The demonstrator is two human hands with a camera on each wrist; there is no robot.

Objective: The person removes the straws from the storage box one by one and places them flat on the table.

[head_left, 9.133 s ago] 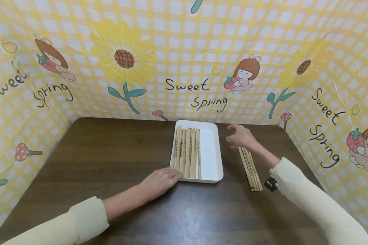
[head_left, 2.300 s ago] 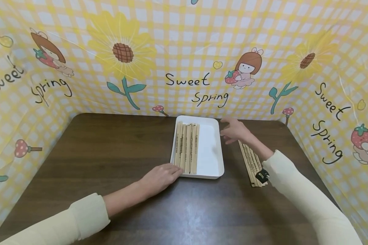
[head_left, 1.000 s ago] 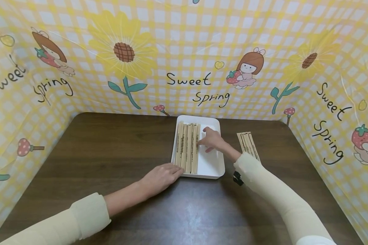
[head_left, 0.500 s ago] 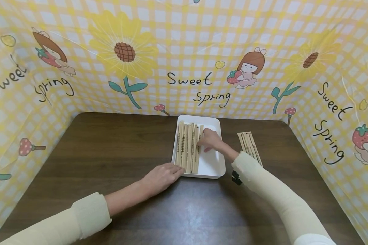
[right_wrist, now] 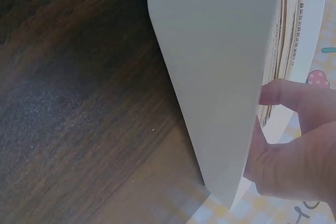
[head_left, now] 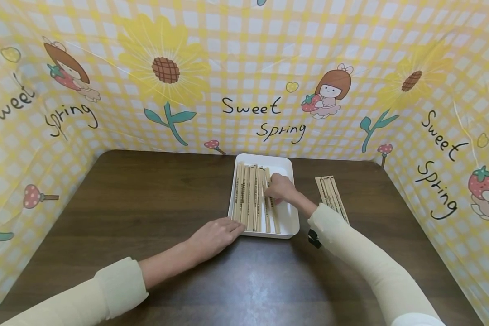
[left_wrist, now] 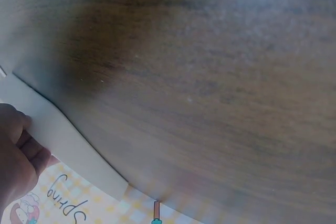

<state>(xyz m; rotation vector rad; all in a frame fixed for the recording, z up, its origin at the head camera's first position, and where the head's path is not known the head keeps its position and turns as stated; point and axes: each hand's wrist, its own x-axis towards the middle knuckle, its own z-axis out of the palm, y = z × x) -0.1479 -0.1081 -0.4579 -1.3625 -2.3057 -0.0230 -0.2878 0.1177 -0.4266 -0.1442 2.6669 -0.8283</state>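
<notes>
The rightmost wrapped stick [head_left: 276, 222] is partly covered by the right hand [head_left: 280, 188] inside the white tray [head_left: 287, 222], set near the worktop's [head_left: 146, 194] far edge; its long axis is aimed from far edge to near, slightly slanted; the right arm is stretched in from the near right corner, fingers bent downward, but whether the stick is pinched cannot be told; the tray's near left corner is gripped by the left hand [head_left: 213, 236]; spare sticks [head_left: 330, 194] are laid toward the worktop's right edge.
</notes>
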